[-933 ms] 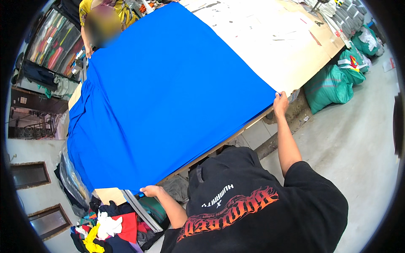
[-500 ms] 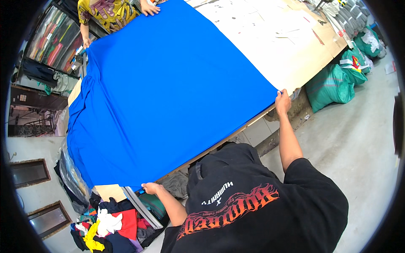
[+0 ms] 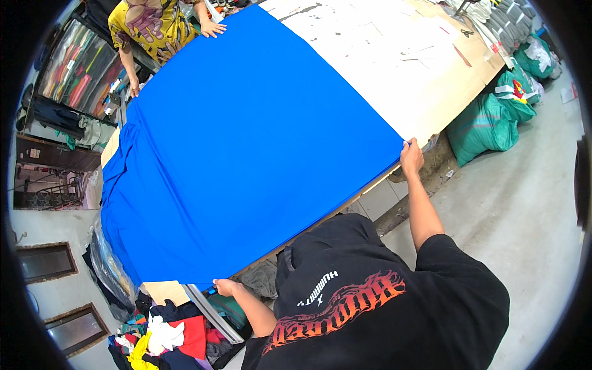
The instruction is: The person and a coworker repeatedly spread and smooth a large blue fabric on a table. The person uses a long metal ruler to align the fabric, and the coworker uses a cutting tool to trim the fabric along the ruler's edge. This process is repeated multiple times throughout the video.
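Observation:
A large sheet of bright blue fabric (image 3: 259,135) is spread over a long table, mostly smooth, with folds bunched along its left side. My right hand (image 3: 412,158) pinches its near right corner at the table edge. At the near left, my left hand (image 3: 226,287) grips the fabric's near edge, close to a metal rail (image 3: 213,314). Across the table, another person in a yellow patterned top has one hand (image 3: 213,28) resting by the far edge of the cloth and the other hand (image 3: 134,86) at its far left.
Bare pale tabletop (image 3: 394,80) with scraps and scissors (image 3: 468,33) lies to the right. Stuffed green sacks (image 3: 484,126) stand on the floor beyond. A heap of mixed cloth (image 3: 165,336) sits below at the near left. Wrapped fabric rolls (image 3: 80,68) fill a rack behind.
The near edge of the fabric and both my hands sit slightly lower in view. The other person's left-side hand has shifted down a little along the far edge.

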`<state>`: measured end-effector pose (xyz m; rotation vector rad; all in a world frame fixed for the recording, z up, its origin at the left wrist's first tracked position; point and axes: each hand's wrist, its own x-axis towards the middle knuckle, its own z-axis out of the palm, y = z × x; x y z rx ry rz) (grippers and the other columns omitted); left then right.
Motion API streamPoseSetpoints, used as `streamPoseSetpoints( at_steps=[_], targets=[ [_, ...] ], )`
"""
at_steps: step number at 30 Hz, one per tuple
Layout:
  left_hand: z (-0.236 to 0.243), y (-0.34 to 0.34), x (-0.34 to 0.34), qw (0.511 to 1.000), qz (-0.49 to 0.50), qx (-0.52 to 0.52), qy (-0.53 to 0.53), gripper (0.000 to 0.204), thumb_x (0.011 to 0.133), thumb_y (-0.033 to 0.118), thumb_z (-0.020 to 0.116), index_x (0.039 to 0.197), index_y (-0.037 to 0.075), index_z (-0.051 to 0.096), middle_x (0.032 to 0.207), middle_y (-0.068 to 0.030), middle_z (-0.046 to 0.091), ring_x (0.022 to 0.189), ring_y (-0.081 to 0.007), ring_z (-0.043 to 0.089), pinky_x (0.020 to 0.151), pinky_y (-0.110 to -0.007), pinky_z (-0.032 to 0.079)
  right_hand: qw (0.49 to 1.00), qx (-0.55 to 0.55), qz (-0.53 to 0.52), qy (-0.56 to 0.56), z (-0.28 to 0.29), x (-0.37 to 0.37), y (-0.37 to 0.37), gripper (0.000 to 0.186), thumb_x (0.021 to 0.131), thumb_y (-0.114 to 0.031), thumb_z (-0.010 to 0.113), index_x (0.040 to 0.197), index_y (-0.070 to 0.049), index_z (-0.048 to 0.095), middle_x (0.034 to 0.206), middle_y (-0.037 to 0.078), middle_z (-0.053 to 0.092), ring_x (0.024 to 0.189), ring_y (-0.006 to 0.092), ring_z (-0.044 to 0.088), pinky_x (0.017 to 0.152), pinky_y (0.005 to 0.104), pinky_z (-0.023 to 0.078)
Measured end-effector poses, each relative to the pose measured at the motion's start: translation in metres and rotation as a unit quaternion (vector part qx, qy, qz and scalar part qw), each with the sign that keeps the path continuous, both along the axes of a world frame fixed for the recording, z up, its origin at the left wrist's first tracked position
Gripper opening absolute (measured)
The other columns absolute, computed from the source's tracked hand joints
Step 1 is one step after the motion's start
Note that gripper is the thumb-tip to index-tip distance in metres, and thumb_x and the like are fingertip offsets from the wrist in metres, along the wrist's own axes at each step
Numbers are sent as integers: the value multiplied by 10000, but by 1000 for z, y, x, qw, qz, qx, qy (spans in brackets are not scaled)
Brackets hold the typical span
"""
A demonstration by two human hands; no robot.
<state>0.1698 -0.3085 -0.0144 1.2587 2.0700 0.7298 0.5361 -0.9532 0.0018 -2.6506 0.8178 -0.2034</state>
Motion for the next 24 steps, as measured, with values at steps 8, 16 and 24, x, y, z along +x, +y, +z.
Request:
streamPoseSetpoints(
  at_steps=[8, 16, 24],
  targets=[
    [-1, 14, -19, 999, -34, -9, 32, 543, 1053, 419, 558, 1132, -96, 709, 1164, -269, 720, 1087, -416, 678, 968, -499, 505, 999, 5, -18, -28, -4, -1, 4, 222, 1033, -327, 599, 1062, -107, 620, 965, 188, 748, 936, 439, 704, 779, 566, 527],
    [138, -30, 121, 899, -352, 50, -255, 361, 1120, 319, 510, 1216, -6, 632, 1061, -74, 644, 878, -147, 557, 768, -305, 470, 993, -63, 10, -101, -1, -1, 19, 290, 1021, -311, 610, 1177, -72, 664, 1430, 192, 572, 1329, 380, 526, 1064, 531, 425],
    [414, -190, 219, 354, -825, 140, -418, 366, 1013, 282, 651, 1249, 3, 638, 1066, -164, 721, 917, -281, 708, 768, -382, 556, 887, -54, 445, -111, 19, 36, 137, 495, 1085, -337, 503, 1547, -163, 480, 1639, 222, 356, 1523, 417, 328, 1256, 566, 231]
  ],
)
